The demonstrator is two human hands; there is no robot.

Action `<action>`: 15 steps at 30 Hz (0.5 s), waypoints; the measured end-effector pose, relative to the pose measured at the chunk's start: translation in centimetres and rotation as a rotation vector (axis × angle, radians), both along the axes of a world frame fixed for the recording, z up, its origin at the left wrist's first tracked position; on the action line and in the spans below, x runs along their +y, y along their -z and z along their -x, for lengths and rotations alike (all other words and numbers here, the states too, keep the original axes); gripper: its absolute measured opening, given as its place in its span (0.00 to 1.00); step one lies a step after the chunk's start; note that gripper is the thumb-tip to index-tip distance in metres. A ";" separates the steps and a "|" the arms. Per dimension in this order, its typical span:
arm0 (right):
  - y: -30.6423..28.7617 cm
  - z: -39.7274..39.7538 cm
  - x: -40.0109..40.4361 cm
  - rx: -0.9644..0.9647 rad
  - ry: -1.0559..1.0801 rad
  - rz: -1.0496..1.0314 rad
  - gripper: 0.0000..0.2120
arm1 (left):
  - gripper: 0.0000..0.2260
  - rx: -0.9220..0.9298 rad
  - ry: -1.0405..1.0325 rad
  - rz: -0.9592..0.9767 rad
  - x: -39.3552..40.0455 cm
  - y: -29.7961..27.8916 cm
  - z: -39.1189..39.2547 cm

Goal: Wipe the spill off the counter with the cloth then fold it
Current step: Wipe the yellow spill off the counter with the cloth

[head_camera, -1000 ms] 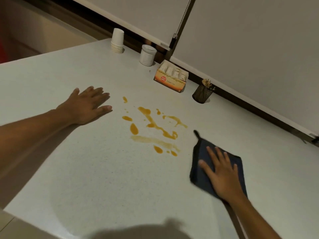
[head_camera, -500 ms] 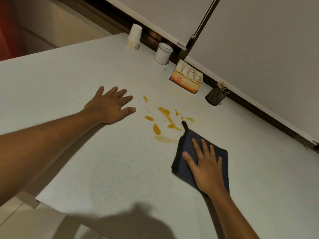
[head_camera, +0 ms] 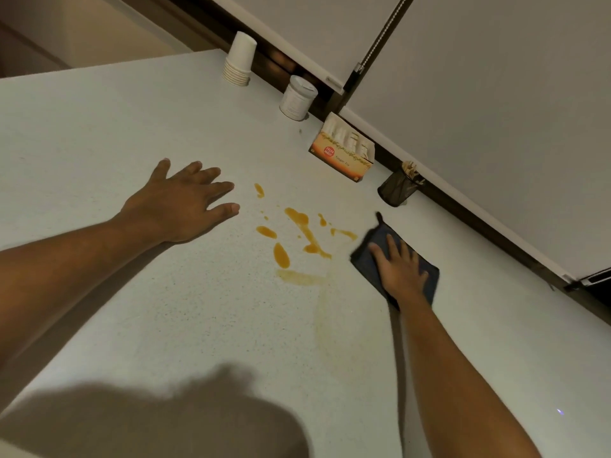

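An orange-brown spill lies in streaks and drops on the pale speckled counter. A dark blue cloth sits just right of the spill. My right hand presses flat on top of it with the fingers spread, covering most of the cloth. A small loop sticks out at the cloth's far corner. My left hand rests palm down on the bare counter left of the spill, fingers apart, holding nothing. A faint smear runs toward me from the spill's near edge.
Along the back wall stand a stack of paper cups, a white jar, an open tea box and a black mesh holder, the last close behind the cloth. The counter's near edge runs at the lower left.
My right hand slid the cloth over the spill's near right part, then away to the right. Several drops there are gone and a faint smear is left. My left hand stayed put.
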State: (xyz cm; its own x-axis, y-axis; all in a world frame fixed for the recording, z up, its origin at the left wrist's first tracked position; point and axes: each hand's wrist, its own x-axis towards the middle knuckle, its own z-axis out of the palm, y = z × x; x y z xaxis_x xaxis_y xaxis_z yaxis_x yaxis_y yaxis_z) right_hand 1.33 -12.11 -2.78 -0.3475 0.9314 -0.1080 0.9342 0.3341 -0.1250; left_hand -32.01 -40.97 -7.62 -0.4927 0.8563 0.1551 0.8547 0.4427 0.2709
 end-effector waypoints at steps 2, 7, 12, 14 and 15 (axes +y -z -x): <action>0.1 2.4 -1.6 0.000 -0.080 0.009 0.38 | 0.42 0.002 0.004 -0.004 0.0 -0.1 0.0; 0.7 1.5 -10.5 0.014 -0.319 0.001 0.39 | 0.42 0.014 0.007 0.004 -0.2 -0.2 0.2; 1.3 -8.3 -16.5 0.023 -0.340 -0.025 0.38 | 0.42 0.029 0.007 0.010 -0.3 0.2 0.4; 0.9 -10.9 -14.5 0.005 -0.245 -0.002 0.39 | 0.41 0.042 0.007 0.000 -0.2 0.3 0.3; 0.7 -11.5 -12.6 0.008 -0.202 0.009 0.40 | 0.40 0.054 0.007 -0.004 -0.2 0.3 0.4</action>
